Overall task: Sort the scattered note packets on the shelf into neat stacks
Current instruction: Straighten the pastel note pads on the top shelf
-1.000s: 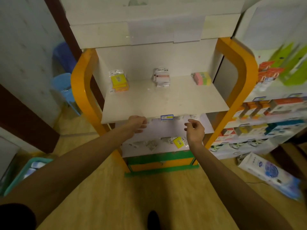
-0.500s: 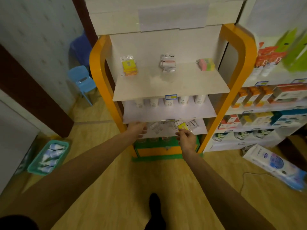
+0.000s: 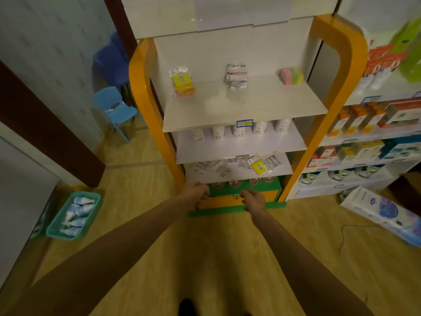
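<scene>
While the note packets (image 3: 239, 166) lie scattered on the third shelf (image 3: 282, 171), we reach in low.
Left hand (image 3: 197, 191) and right hand (image 3: 254, 199) hang below that shelf's front edge, fingers curled, nothing visibly held; grip unclear. Likely gathering step: next, lift to the yellow packet (image 3: 258, 167).

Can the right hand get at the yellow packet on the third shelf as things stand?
Probably yes. The right hand hangs just below and in front of the yellow packet, which lies near the open front edge of the third shelf; nothing blocks it.
</scene>
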